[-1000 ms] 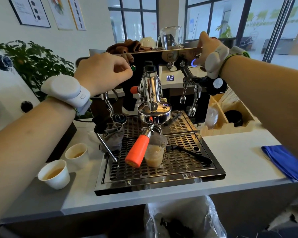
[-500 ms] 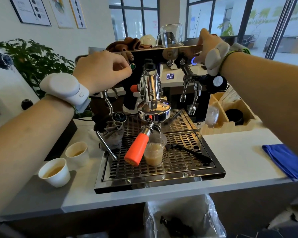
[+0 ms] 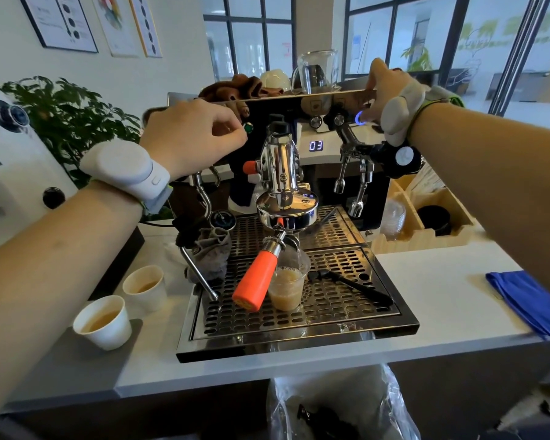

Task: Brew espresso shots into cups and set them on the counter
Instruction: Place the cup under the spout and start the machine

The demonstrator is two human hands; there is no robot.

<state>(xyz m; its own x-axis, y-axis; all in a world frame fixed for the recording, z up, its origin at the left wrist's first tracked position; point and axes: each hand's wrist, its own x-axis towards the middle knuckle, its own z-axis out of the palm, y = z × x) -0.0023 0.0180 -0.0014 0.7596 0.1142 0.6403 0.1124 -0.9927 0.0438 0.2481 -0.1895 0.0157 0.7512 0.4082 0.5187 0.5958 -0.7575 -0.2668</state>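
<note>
Landmark: the espresso machine (image 3: 299, 128), standing on the white counter (image 3: 442, 300).

Left hand (image 3: 191, 134) is up at the machine's front panel, left of the brew head. Fingers curled, tips bunched beside a small green knob (image 3: 247, 128); whether they pinch it or only touch it I cannot tell. Right hand (image 3: 385, 90) rests on the machine's top right edge, thumb over the rim, with a finger down by a blue-lit ring button (image 3: 359, 118). The fingers are mostly hidden, so I cannot tell if it presses. The display (image 3: 315, 145) on the machine reads 03.

The clear plastic cup (image 3: 288, 287) stands on the machine's drip tray (image 3: 346, 312), under the spout and just right of the orange portafilter handle (image 3: 258, 281). It is roughly two-thirds full of pale, foamy brown liquid. Shot looks in progress.

Two white paper cups (image 3: 105, 319) (image 3: 146, 287) holding coffee already sit on the counter, left of the tray.

Handling judgement: the plastic cup is light, thin-walled, likely to buckle if squeezed, and probably warm. Best taken around the upper wall below the rim with light pressure, lifted straight and level, clearing the orange handle that nearly touches it. A black brush (image 3: 353, 287) lies on the tray to the cup's right, so exit forward.

A blue cloth (image 3: 527, 300) lies on the counter far right of the machine.
</note>
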